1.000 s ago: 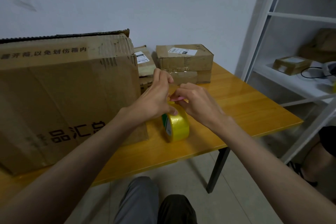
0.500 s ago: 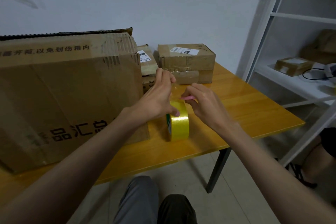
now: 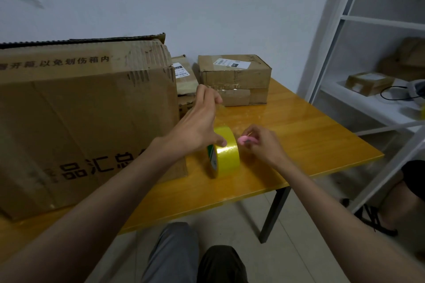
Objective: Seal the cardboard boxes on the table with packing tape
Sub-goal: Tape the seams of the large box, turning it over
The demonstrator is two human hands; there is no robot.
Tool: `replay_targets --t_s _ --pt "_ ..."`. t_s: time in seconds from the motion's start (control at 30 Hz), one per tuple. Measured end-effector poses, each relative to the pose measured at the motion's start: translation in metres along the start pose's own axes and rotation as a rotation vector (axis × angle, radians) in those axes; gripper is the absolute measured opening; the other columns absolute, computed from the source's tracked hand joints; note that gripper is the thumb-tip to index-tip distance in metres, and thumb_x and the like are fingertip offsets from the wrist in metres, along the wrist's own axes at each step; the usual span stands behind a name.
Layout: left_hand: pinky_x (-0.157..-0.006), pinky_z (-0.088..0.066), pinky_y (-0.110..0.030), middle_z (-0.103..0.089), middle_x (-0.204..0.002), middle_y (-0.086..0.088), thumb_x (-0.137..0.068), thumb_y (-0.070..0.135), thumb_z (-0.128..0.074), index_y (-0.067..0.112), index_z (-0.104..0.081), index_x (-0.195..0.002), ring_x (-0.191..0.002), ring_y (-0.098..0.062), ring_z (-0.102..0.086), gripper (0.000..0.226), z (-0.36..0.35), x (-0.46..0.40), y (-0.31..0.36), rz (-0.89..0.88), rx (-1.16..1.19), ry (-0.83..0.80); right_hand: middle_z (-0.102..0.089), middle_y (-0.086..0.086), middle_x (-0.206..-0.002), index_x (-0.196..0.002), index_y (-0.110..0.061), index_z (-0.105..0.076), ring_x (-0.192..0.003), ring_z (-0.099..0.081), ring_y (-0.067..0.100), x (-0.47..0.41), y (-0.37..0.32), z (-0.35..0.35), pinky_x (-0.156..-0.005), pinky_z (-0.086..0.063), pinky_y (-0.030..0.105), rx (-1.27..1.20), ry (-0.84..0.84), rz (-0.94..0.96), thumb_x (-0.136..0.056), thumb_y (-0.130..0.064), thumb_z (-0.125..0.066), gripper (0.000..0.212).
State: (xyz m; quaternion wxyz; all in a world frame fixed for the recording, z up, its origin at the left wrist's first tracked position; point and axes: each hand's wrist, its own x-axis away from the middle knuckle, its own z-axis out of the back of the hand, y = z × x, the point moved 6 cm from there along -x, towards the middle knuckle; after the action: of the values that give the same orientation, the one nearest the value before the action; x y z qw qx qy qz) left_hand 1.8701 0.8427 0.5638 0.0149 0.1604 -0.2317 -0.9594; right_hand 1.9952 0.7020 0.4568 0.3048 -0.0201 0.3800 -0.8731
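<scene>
The right hand (image 3: 264,142), gripping a small pink cutter (image 3: 245,139), is drawing away from the upright yellow packing-tape roll (image 3: 226,151) on the orange table (image 3: 322,145), while the left hand (image 3: 197,122) is pinching a freed clear strip, likely ready for a cardboard box (image 3: 87,117).

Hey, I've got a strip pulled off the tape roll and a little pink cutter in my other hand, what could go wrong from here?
1. The left hand pinches a thin clear strip up from the tape roll; the loose strip may fold and stick to itself.
2. The pink cutter in the right hand sits close to the left thumb on the roll, so a slip might nick it.
3. The roll stands on edge on the table and could roll.
</scene>
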Motion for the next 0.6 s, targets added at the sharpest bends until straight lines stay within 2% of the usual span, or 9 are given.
replay_targets --t_s 0.1,0.17,0.23,0.3,0.4,0.5,0.6 --pt "-0.081 -0.055 -0.028 -0.025 -0.12 0.005 -0.071 0.021 -0.091 0.023 -0.034 -0.117 -0.095 -0.014 -0.053 0.073 0.002 0.001 0.0 -0.005 0.013 0.022 -0.075 -0.002 -0.096 -0.086 -0.033 -0.067 -0.092 -0.07 0.019 -0.003 0.011 -0.016 -0.075 -0.054 0.032 -0.021 -0.037 -0.133 -0.089 -0.015 -0.076 0.02" --pt "-0.082 -0.055 -0.03 -0.028 -0.119 0.005 -0.082 0.014 -0.082 0.025 -0.034 -0.114 -0.093 -0.013 -0.055 0.058 0.004 0.001 0.0 -0.01 0.027 0.048 -0.074 0.002 -0.109 -0.095 -0.034 -0.071 -0.093 -0.072 0.023 -0.001 0.001 -0.014 -0.084 -0.061 0.043 -0.216 0.061 -0.145 -0.094 -0.016 -0.07 0.018" --pt "-0.08 -0.054 -0.029 -0.031 -0.118 0.005 -0.092 0.01 -0.07 0.026 -0.035 -0.112 -0.09 -0.012 -0.055 0.043 0.005 0.0 -0.002 -0.016 0.04 0.09 -0.068 0.0 -0.122 -0.113 -0.028 -0.073 -0.098 -0.07 0.023 0.008 -0.02 -0.009 -0.087 -0.061 0.041 -0.582 0.105 -0.197 -0.103 -0.025 -0.058 0.018" --pt "-0.076 -0.047 -0.023 -0.034 -0.117 0.004 -0.098 0.01 -0.062 0.026 -0.037 -0.11 -0.087 -0.009 -0.052 0.031 0.006 0.0 -0.002 -0.031 0.025 0.129 -0.065 -0.006 -0.126 -0.122 -0.028 -0.071 -0.11 -0.064 0.017 0.019 -0.041 -0.015 -0.094 -0.053 0.036 -0.788 -0.032 -0.248 -0.104 -0.036 -0.053 0.027" --pt "-0.073 -0.042 -0.019 -0.039 -0.114 0.001 -0.101 0.011 -0.055 0.023 -0.041 -0.106 -0.087 -0.01 -0.049 0.019 0.008 -0.002 0.0 -0.051 0.018 0.175 -0.07 -0.01 -0.113 -0.118 -0.025 -0.073 -0.104 -0.063 0.012 0.032 -0.06 -0.022 -0.086 -0.047 0.031 -0.84 -0.161 -0.268 -0.1 -0.031 -0.061 0.023" --pt "-0.071 -0.043 -0.021 -0.043 -0.109 0.0 -0.102 0.009 -0.051 0.021 -0.045 -0.1 -0.088 -0.011 -0.052 0.014 0.011 -0.004 0.002 -0.046 0.037 0.216 -0.07 -0.008 -0.096 -0.111 -0.014 -0.072 -0.084 -0.061 0.01 0.037 -0.066 -0.02 -0.072 -0.043 0.029 -0.919 -0.125 -0.313 -0.098 -0.02 -0.065 0.016" --pt "-0.07 -0.046 -0.025 -0.045 -0.106 0.0 -0.102 0.006 -0.05 0.021 -0.046 -0.096 -0.085 -0.013 -0.056 0.016 0.011 -0.007 0.003 -0.015 0.045 0.236 -0.069 -0.006 -0.085 -0.099 -0.018 -0.07 -0.072 -0.059 0.01 0.037 -0.069 -0.017 -0.058 -0.044 0.025 -0.974 -0.092 -0.332 -0.096 -0.016 -0.067 0.005"
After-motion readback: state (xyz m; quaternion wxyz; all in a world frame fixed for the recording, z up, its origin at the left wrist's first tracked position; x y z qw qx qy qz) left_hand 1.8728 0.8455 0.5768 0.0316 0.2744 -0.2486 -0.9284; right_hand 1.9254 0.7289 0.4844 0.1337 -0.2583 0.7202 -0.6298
